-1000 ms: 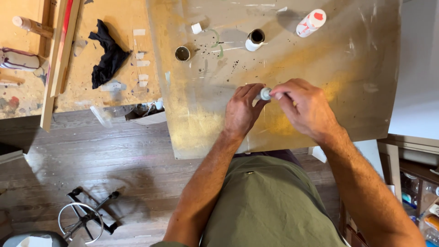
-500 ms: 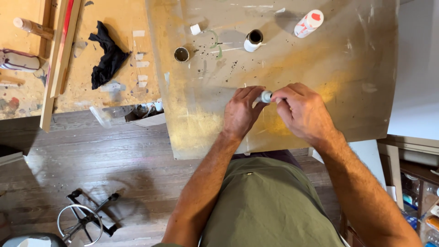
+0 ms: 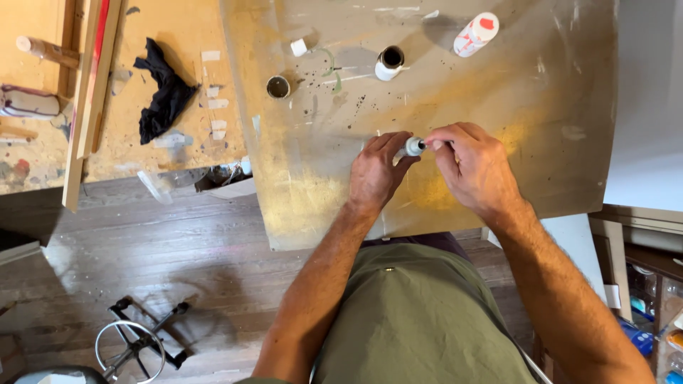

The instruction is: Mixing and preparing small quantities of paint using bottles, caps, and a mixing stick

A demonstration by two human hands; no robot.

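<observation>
My left hand (image 3: pixel 376 174) grips a small white bottle (image 3: pixel 413 146) by its body, just above the paint-stained board (image 3: pixel 498 107). My right hand (image 3: pixel 475 167) pinches something thin at the bottle's dark open mouth; that piece is too small to make out. Both hands meet over the middle of the board, close to its near edge.
On the far part of the board stand an open white jar (image 3: pixel 389 62), a small round cup (image 3: pixel 278 87), a white cap (image 3: pixel 299 47) and a lying white-and-red bottle (image 3: pixel 476 34). A black rag (image 3: pixel 165 97) lies on the wooden bench at left. A stool base (image 3: pixel 135 345) stands on the floor.
Both hands with the small bottle have stayed nearly still, with only slight finger movement at the bottle's mouth.
</observation>
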